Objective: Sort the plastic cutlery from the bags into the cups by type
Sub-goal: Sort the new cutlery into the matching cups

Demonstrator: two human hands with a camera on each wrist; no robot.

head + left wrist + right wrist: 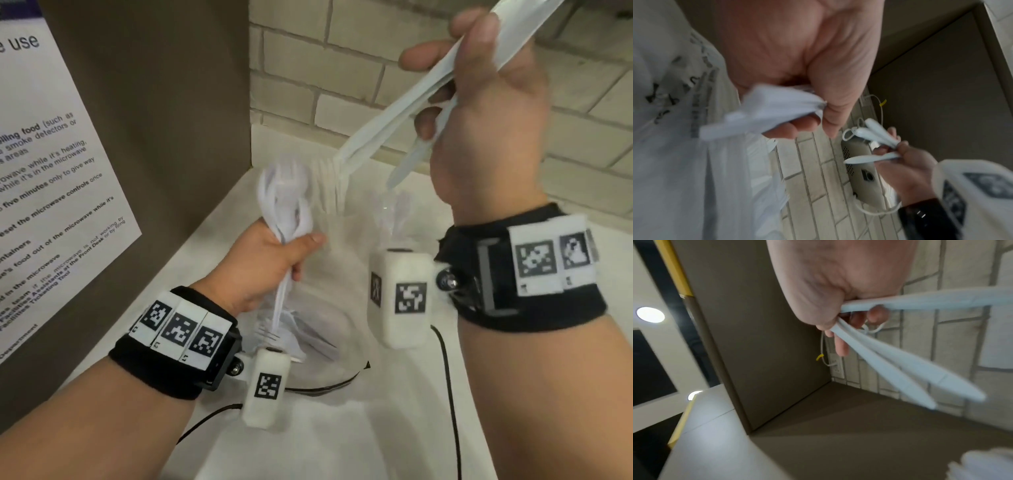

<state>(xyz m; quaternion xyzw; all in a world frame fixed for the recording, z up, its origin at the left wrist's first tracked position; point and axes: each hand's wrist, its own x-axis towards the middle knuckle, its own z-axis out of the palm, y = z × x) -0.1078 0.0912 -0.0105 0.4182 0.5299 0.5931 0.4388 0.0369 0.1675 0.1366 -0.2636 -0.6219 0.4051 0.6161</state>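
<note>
Left hand (270, 260) low over the surface (342, 438), fist clenched round a bunch of white cutlery (284, 205). Spoon bowls stick out above the fist, handles hang below; from the left wrist view the bunch is blurred, exact count not readable. Directly under that hand: a clear bag (322, 342) lying on the surface, forks (274, 334) visible inside, tines showing. Bag is see-through and crinkled, dark edge line along its near side.

Right hand (486, 113) raised higher and further back, grasping several knives (407, 113), white, thin, matte. Fingers and thumb curled round the handles; blades fan out in different directions, one pointing up past the thumb, others angled down toward the cups. Right wrist view shows three knives splayed from the fist.

Beyond the bag, clear cups (335, 192) stand near the back corner, one with fork tines sticking up. They are transparent and wash out against the white; count unclear.

Behind: brick wall (342, 68), brown panel (164, 102) at left carrying a printed notice (51, 164).
</note>
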